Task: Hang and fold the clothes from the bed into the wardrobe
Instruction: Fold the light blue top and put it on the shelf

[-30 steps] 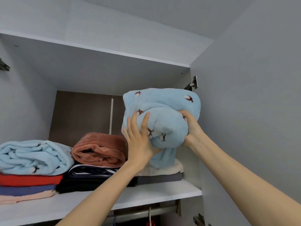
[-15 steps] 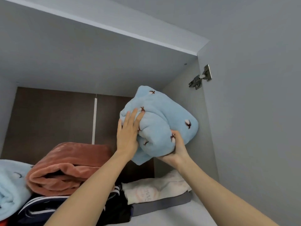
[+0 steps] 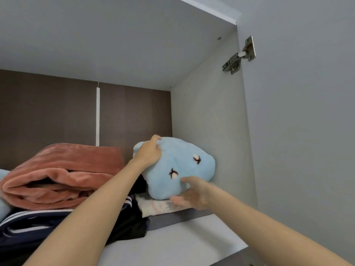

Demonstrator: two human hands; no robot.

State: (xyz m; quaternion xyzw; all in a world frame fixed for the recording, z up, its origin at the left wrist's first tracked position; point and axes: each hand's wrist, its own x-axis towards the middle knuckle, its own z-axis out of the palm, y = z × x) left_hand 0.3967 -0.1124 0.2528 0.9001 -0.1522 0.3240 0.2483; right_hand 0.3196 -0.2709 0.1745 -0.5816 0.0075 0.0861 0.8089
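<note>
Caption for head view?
Left hand grips, right hand touches a pale-blue fleece bundle on a cream folded garment, white wardrobe shelf.

— What carries it all?
— A pale grey wardrobe shelf board (image 3: 182, 244).
— And directly on it?
— A folded navy garment with white stripes (image 3: 38, 225) on the left. A crumpled black garment (image 3: 130, 225) touches it, and a flat dark grey folded cloth (image 3: 172, 217) lies on the right.
</note>
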